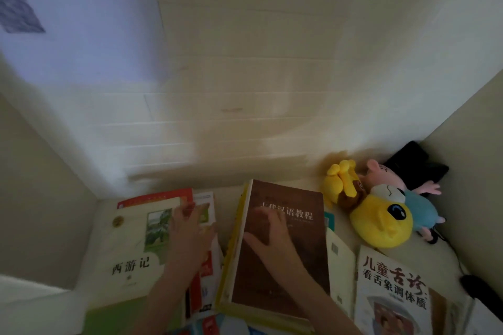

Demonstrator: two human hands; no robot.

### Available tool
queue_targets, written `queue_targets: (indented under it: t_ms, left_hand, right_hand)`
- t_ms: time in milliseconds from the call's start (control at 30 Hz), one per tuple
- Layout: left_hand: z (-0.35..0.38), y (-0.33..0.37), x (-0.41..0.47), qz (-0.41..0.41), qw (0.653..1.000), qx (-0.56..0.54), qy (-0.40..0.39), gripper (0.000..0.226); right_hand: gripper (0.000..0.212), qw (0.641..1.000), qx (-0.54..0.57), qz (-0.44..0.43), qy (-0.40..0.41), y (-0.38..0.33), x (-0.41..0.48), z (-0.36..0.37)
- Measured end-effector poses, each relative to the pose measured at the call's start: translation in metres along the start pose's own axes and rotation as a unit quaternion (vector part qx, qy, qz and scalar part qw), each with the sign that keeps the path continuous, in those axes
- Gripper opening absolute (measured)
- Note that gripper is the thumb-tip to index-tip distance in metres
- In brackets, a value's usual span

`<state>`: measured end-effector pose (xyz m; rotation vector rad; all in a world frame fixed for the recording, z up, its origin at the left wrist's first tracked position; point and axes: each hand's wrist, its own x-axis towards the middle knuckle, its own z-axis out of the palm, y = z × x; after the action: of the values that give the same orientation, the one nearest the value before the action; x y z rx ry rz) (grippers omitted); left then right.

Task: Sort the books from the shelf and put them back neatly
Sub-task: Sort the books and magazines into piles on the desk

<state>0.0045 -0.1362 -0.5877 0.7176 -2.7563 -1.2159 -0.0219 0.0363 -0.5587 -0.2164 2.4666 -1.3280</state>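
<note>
The books lay flat in loose piles on the floor of a shelf compartment [226,196], none of them standing upright yet. In the middle, a brown book [288,266] sat on top of a thicker yellow-edged book [234,242]. The right hand [269,236] rested on its cover with fingers spread and fairly straight, pressing rather than gripping. To the left, a white book [128,253] with a green picture topped another pile. The left hand [190,234] lay flat across its right edge and onto a red-and-white book [208,272] beside it. That hand was open too and held nothing. To the right of the brown book lay a pale book [340,261], then one with large black and red lettering [392,288]. In the far right corner, a yellow stuffed toy [381,226], a pink stuffed toy [381,171] and a black object [413,163] that was too dark to identify were bunched together.

The main risk seemed to be slipping. A flat palm had no real hold, so dragging the brown book might have slid it off the one beneath, or pulled that one along. The piles overlapped, so moving one could have disturbed its neighbours. The near ends of the books ran out of view, so I could not tell how well they were supported there. The toys took up space on the right, which might have stopped upright books standing squarely.
</note>
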Motion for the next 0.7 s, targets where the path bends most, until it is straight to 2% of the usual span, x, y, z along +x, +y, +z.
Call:
queue_targets:
  t_ms: [133, 200, 233, 367, 533, 700]
  left_hand:
    - [-0.048, -0.070, -0.007, -0.105, 0.993, 0.000, 0.062, 0.044]
    - [-0.064, -0.105, -0.011, -0.166, 0.984, -0.004, 0.066, 0.050]
    - [-0.070, -0.116, -0.015, -0.195, 0.979, -0.018, 0.061, 0.053]
    - [-0.080, -0.141, -0.019, -0.281, 0.955, -0.094, 0.028, 0.062]
    - [-0.079, -0.150, -0.024, -0.297, 0.943, -0.147, -0.001, 0.045]
    - [-0.085, -0.149, -0.017, -0.308, 0.928, -0.209, -0.014, 0.029]
  right_hand:
    - [0.052, 0.982, 0.079, 0.054, -0.165, -0.023, 0.004, 0.063]
    - [0.049, 0.968, 0.106, 0.078, -0.214, -0.027, 0.008, 0.090]
    - [0.054, 0.964, 0.109, 0.089, -0.227, -0.025, 0.012, 0.102]
    - [0.077, 0.966, 0.076, 0.116, -0.220, -0.024, 0.025, 0.134]
    - [0.108, 0.968, 0.076, 0.166, -0.173, -0.023, 0.027, 0.148]
    - [0.108, 0.973, 0.020, 0.182, -0.142, -0.023, 0.026, 0.158]
